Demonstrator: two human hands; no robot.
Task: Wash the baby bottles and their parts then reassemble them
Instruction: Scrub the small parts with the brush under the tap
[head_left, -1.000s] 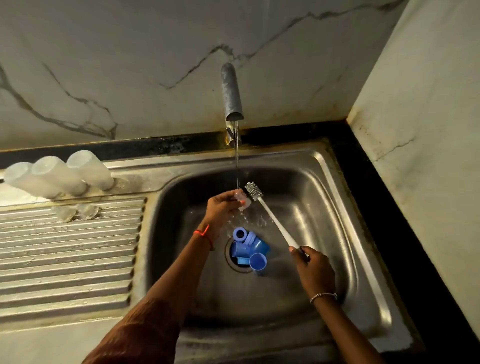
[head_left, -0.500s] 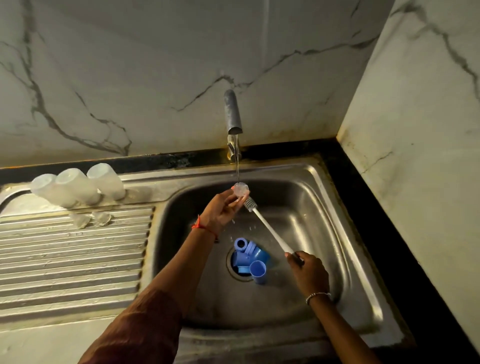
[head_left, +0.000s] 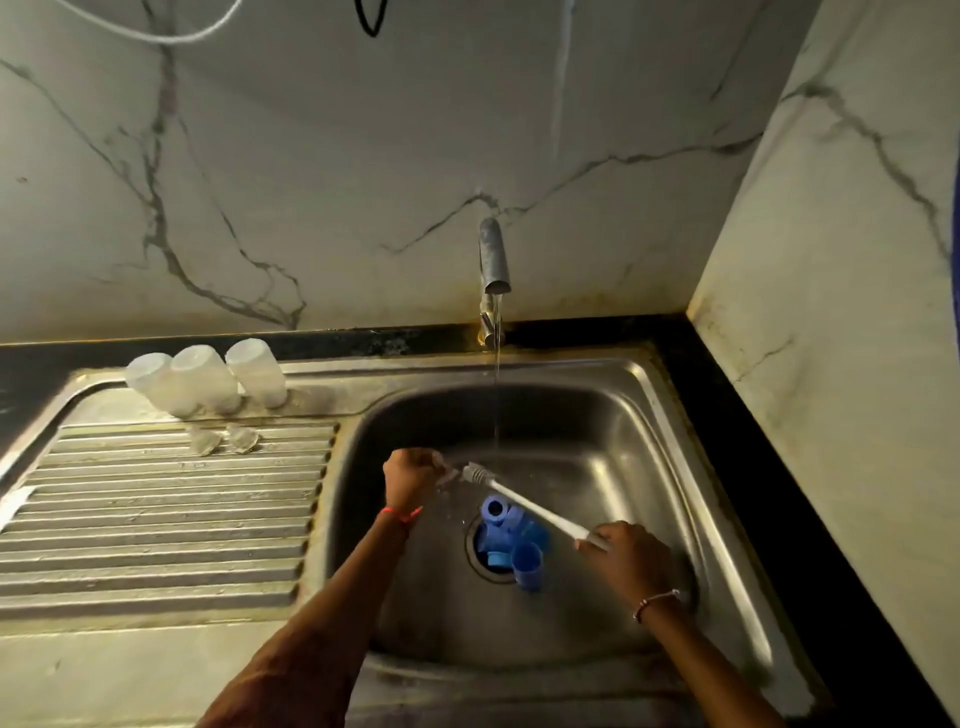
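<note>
Bottles drain upper left, seemingly washed; left hand pinches a small clear part, right hand grips the brush; blue parts at centre look unwashed.

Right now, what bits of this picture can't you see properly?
All in the head view:
1. The clear part in the left hand: blurred, half covered by fingers; its kind is unclear.
2. The drain: mostly hidden under the blue bottle parts, themselves overlapping, uncountable.
3. Two small clear pieces on the drainboard: too small to name.
4. The brush handle's end: hidden inside the right hand.
</note>
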